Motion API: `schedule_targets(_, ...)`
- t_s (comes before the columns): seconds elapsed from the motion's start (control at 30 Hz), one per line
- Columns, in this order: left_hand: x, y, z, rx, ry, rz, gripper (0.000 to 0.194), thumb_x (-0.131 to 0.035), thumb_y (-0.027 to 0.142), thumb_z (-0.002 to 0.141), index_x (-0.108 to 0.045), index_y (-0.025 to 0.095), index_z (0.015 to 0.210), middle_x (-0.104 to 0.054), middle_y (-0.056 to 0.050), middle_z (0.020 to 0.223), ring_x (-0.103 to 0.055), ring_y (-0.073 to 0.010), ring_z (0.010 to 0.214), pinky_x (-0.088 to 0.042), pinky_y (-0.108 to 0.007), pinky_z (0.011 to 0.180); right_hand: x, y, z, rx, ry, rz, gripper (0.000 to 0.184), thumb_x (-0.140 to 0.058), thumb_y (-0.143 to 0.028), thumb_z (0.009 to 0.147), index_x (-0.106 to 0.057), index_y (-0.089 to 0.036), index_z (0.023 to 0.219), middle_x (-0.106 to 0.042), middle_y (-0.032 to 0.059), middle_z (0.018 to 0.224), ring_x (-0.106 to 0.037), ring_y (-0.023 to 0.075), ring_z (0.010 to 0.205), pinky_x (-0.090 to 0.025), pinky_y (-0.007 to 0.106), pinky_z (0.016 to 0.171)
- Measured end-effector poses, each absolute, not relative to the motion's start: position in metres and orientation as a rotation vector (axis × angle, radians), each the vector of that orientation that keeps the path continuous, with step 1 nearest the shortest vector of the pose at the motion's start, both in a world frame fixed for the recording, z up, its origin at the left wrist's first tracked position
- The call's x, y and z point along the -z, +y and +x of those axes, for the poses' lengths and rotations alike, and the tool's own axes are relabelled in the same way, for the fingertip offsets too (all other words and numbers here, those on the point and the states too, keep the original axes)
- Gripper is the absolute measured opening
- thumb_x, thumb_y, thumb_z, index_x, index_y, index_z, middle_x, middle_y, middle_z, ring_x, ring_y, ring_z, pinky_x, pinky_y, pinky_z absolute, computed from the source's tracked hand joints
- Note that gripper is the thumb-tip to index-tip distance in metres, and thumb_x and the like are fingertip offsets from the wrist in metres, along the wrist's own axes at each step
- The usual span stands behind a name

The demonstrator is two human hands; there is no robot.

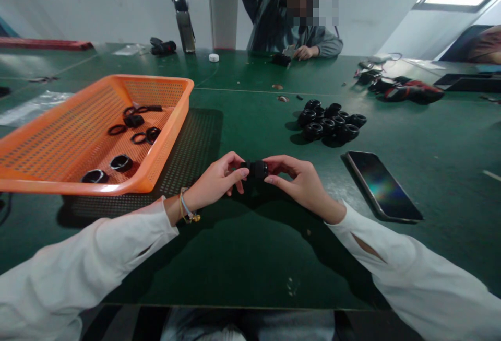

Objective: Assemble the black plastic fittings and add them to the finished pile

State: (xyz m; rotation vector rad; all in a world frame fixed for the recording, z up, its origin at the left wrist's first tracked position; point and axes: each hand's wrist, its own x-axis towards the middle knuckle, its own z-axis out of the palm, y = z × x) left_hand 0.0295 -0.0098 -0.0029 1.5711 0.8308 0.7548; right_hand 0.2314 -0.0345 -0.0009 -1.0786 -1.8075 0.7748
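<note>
Both my hands meet over the green table, pinching one small black cylindrical part between them. My left hand has thumb and fingertips closed on its left end, which looks narrower. On the right end, the thumb and index finger of my right hand are closed. The part's finer details are too dark to make out. To the left, an orange basket holds several black rings and ring-shaped parts. Beyond my right hand sits a cluster of several glossy black round parts.
A phone lies right of my right hand. At the back stand a bottle and a white cap. Across the table a person rests a hand by a dark object. A red and black item lies far right.
</note>
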Motion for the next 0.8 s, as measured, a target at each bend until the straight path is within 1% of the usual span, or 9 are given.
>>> schedule_targets(0.17,0.0024,-0.0096,0.0296,-0.755,0.832,1.57,0.032,-0.056,0.045,0.077,-0.042,0.018,0.084,-0.053,0.003,0.069,-0.056,-0.0074,0.048,-0.037,-0.013,0.034,0.0007,-0.0351,0.2317,-0.787,-1.798,-1.082,0.024,-0.069,-0.029,0.073,-0.068,-0.019,0.095,-0.072,0.0035,0.082,-0.067,0.0167,0.071,-0.054,0.033,0.071)
schedule_targets(0.37,0.0021,-0.0099,0.0297,-0.761,0.823,1.548,0.032,-0.056,0.045,0.078,-0.042,0.017,0.085,-0.053,0.003,0.07,-0.057,-0.0072,0.049,-0.037,-0.013,0.035,0.002,-0.0354,0.2343,-0.799,-1.823,-1.062,0.032,-0.071,-0.03,0.071,-0.068,-0.019,0.102,-0.073,0.0053,0.086,-0.066,0.0171,0.072,-0.055,0.034,0.071)
schedule_targets(0.53,0.0024,-0.0101,0.0294,-0.753,0.831,1.542,0.031,-0.057,0.043,0.077,-0.042,0.017,0.084,-0.055,0.002,0.072,-0.057,-0.0067,0.049,-0.037,-0.013,0.035,0.0027,-0.034,0.234,-0.7,-1.825,-1.031,0.024,-0.069,-0.026,0.072,-0.07,-0.02,0.096,-0.071,0.0072,0.093,-0.065,0.0194,0.083,-0.054,0.034,0.071)
schedule_targets(0.6,0.0024,-0.0098,0.0294,-0.754,0.83,1.536,0.031,-0.058,0.042,0.077,-0.042,0.017,0.084,-0.055,0.002,0.073,-0.057,-0.0067,0.049,-0.037,-0.013,0.035,0.0028,-0.0342,0.2335,-0.709,-1.823,-1.035,0.025,-0.069,-0.026,0.072,-0.069,-0.021,0.097,-0.07,0.0071,0.093,-0.065,0.0188,0.081,-0.055,0.035,0.071)
schedule_targets(0.73,0.0031,-0.0091,0.0298,-0.757,0.826,1.526,0.032,-0.059,0.043,0.077,-0.042,0.017,0.084,-0.055,0.002,0.073,-0.058,-0.0069,0.049,-0.036,-0.013,0.034,0.0039,-0.0351,0.2327,-0.75,-1.788,-1.035,0.034,-0.07,-0.026,0.072,-0.065,-0.022,0.106,-0.07,0.0044,0.09,-0.065,0.0169,0.078,-0.055,0.034,0.074)
schedule_targets(0.8,0.0035,-0.0089,0.0301,-0.757,0.826,1.523,0.032,-0.059,0.044,0.077,-0.042,0.017,0.084,-0.055,0.002,0.074,-0.058,-0.007,0.049,-0.036,-0.013,0.034,0.0044,-0.0354,0.2326,-0.734,-1.791,-1.032,0.032,-0.07,-0.027,0.072,-0.065,-0.022,0.103,-0.071,0.0043,0.09,-0.065,0.0166,0.077,-0.055,0.033,0.073)
